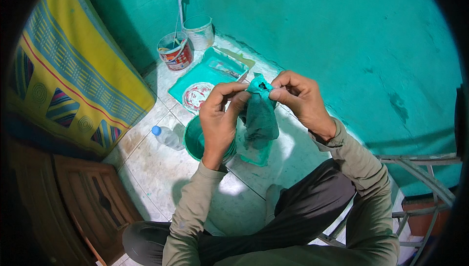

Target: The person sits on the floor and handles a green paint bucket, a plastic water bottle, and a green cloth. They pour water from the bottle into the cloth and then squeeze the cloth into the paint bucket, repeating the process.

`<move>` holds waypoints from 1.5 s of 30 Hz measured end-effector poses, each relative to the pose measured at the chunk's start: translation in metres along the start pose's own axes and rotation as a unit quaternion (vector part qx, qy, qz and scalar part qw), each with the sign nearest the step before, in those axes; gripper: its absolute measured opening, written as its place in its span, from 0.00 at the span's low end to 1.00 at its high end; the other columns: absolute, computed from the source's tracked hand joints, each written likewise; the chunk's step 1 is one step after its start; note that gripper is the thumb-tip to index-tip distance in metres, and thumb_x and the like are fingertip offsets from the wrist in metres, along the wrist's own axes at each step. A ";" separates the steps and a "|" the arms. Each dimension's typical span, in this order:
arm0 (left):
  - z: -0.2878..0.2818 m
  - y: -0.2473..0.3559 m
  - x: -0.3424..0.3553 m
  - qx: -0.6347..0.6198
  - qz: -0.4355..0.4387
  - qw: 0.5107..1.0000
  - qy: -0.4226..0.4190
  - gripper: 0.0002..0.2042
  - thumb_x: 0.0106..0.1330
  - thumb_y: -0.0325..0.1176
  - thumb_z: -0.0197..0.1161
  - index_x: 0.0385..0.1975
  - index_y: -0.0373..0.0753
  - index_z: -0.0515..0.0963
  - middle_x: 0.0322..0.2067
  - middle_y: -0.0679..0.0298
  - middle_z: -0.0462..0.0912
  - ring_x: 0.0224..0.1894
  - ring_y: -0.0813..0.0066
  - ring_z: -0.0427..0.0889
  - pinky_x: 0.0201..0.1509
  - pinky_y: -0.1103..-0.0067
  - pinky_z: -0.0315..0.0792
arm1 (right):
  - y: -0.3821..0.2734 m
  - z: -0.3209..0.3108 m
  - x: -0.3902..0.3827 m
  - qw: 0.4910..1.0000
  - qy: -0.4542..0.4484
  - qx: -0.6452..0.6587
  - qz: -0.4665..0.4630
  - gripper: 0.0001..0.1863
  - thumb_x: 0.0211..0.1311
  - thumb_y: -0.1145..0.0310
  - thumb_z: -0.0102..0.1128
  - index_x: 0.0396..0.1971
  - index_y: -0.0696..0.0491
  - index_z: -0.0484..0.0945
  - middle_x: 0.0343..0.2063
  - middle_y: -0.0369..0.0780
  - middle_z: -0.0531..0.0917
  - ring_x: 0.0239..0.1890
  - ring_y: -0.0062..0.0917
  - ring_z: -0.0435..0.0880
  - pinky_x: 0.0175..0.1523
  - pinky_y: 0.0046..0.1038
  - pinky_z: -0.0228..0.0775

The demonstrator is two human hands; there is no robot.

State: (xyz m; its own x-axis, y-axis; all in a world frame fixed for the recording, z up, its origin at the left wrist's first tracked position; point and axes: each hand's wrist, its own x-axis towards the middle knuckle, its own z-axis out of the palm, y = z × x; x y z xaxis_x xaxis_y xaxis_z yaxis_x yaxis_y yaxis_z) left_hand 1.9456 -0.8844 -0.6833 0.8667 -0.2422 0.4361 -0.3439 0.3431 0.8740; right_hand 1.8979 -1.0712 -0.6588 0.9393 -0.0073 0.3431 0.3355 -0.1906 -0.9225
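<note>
My left hand (221, 117) and my right hand (304, 101) are raised in front of me, each pinching one side of a thin, dark cloth (262, 122) smeared with green paint. Its upper edge is bunched between my fingertips, with a small dark opening there. The lower part hangs down loosely like a pouch. Just below my left hand stands a green, paint-coated bucket (192, 136), partly hidden by that hand. Under the hanging cloth a flat green piece (258, 157) lies on the floor.
A green paint tray (188, 76) and a round, paint-streaked lid (196, 95) lie farther off. Two small buckets, one red-labelled (177, 60), one whitish (199, 35), stand by the green wall. A capped plastic bottle (168, 138) lies left; a metal ladder (425, 178) is right.
</note>
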 end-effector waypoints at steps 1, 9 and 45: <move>-0.001 -0.002 0.000 0.035 0.024 0.999 -0.004 0.07 0.62 0.24 0.63 0.39 0.34 0.78 0.34 0.66 0.78 0.34 0.82 0.76 0.40 0.84 0.70 | 0.002 0.000 0.000 1.000 -0.001 0.003 -0.007 0.08 0.60 0.69 0.64 0.35 0.58 0.79 0.31 0.32 0.79 0.33 0.12 0.72 0.40 0.18 0.65; -0.002 0.002 0.002 0.146 0.062 0.987 -0.028 0.03 0.66 0.26 0.59 0.34 0.33 0.75 0.31 0.67 0.75 0.32 0.83 0.72 0.36 0.86 0.66 | -0.003 0.001 -0.001 0.999 -0.037 -0.021 -0.014 0.07 0.65 0.68 0.57 0.33 0.57 0.75 0.29 0.31 0.75 0.34 0.12 0.69 0.40 0.18 0.62; -0.003 -0.020 0.002 -0.013 -0.109 0.994 -0.009 0.06 0.68 0.33 0.61 0.36 0.37 0.75 0.28 0.73 0.75 0.30 0.87 0.70 0.34 0.87 0.64 | 0.000 0.008 -0.001 0.992 -0.085 -0.012 0.092 0.10 0.69 0.64 0.51 0.34 0.55 0.71 0.27 0.28 0.69 0.31 0.11 0.64 0.35 0.18 0.58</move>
State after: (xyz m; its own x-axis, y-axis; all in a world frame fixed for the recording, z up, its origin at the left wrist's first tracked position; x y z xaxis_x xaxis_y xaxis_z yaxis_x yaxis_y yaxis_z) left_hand 1.9553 -0.8895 -0.7008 0.9127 -0.3300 0.2410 -0.1392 0.3035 0.9426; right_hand 1.8978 -1.0637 -0.6609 0.9837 0.1213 0.1328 0.1575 -0.2246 -0.9617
